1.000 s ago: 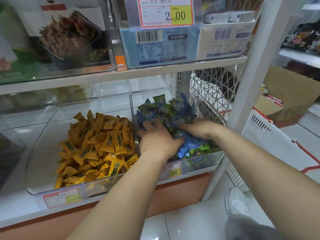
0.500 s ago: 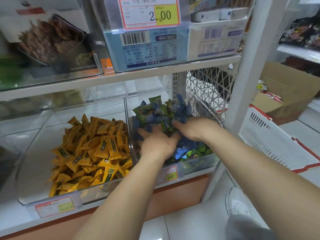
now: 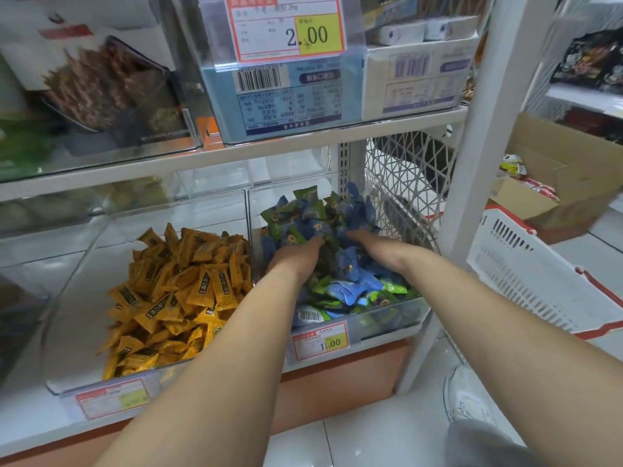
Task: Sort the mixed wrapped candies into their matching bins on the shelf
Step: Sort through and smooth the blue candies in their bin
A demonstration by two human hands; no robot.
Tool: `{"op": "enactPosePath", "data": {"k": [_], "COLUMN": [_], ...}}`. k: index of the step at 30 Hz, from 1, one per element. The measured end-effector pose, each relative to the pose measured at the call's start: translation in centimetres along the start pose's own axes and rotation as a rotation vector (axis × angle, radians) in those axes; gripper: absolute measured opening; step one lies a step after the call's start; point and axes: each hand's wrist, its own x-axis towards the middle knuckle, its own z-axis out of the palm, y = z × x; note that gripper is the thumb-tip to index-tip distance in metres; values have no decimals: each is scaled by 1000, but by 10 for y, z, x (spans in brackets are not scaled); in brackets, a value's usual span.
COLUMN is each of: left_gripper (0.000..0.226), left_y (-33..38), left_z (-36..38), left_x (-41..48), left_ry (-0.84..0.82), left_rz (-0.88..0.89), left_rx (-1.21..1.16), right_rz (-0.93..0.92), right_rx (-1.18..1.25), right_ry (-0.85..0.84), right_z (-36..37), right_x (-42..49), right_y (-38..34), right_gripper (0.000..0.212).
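A clear bin (image 3: pixel 391 316) at the right end of the lower shelf holds a heap of blue and green wrapped candies (image 3: pixel 323 217). Both my hands are pushed into this heap from the front. My left hand (image 3: pixel 295 256) lies on the left side of the pile, its fingers reaching forward among the wrappers. On the right side, my right hand (image 3: pixel 374 242) has its fingertips buried under candies. The neighbouring clear bin (image 3: pixel 84 264) to the left holds a pile of yellow wrapped candies (image 3: pixel 182 288).
A shelf board (image 3: pixel 303 143) with boxed goods hangs low over the bins. A white upright post (image 3: pixel 478 129) and a wire mesh panel (image 3: pixel 404 183) close the right side. A white plastic basket (image 3: pixel 539 284) and a cardboard box (image 3: pixel 566 170) stand on the floor at right.
Both hands have slid deeper toward the back of the blue and green pile, and their fingertips have sunk under the wrappers. The camera has come closer to the shelf.
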Motion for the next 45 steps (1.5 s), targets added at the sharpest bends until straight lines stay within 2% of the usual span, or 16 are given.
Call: {"op": "enactPosePath", "data": {"k": [2,7,10,12,14,16,17,19,22,26,29,34,37,40,43,45], "left_gripper": [80,106,113,103,75,42,34,29,33,34,43,88,82,57,54,57], "left_y": [3,2,4,5,6,5,4,5,13,21,20,18,9,3,-5,-8], "left_z": [1,10,8,5,3,1,0,-1,-2,-10,-18,-18,-17,-30,-38,-37], "left_x": [0,0,-1,-1,-1,1,3,3,-2,-8,-12,-30,-35,-33,-35,-41], "left_ry": [-75,-46,-100,-133,-124,-105,-106,-117,-148,-183,-110,-111,-64,27,121,164], "left_rz": [-9,-19,5,20,55,91,98,113,105,123,107,109,291,439,587,661], "left_rx": [-70,-44,-102,-176,-232,-307,-349,-440,-545,-557,-463,-385,-272,-126,291,463], "right_rz": [-25,-87,-104,-119,-125,-111,-108,-114,-128,-113,-109,-125,-166,-185,-292,-400], "right_rx": [88,235,402,446,482,544,572,615,723,737,683,632,608,525,407,283], "right_ry": [-18,-27,-9,7,20,18,24,41,62,49,63,65,73,148,207,224], "right_z": [0,2,2,0,-2,-2,-2,-3,-4,-2,-5,-12,-13,-6,-1,-1], "right_x": [0,8,13,16,18,20,21,20,19,14,10,-3,-7,-7,-9,-12], "right_y": [0,5,9,9,12,18,20,22,13,-4,-5,3,5,4,6,5], "right_gripper": [57,52,48,48,43,30,25,24,27,35,44,42,33,34,16,20]}}
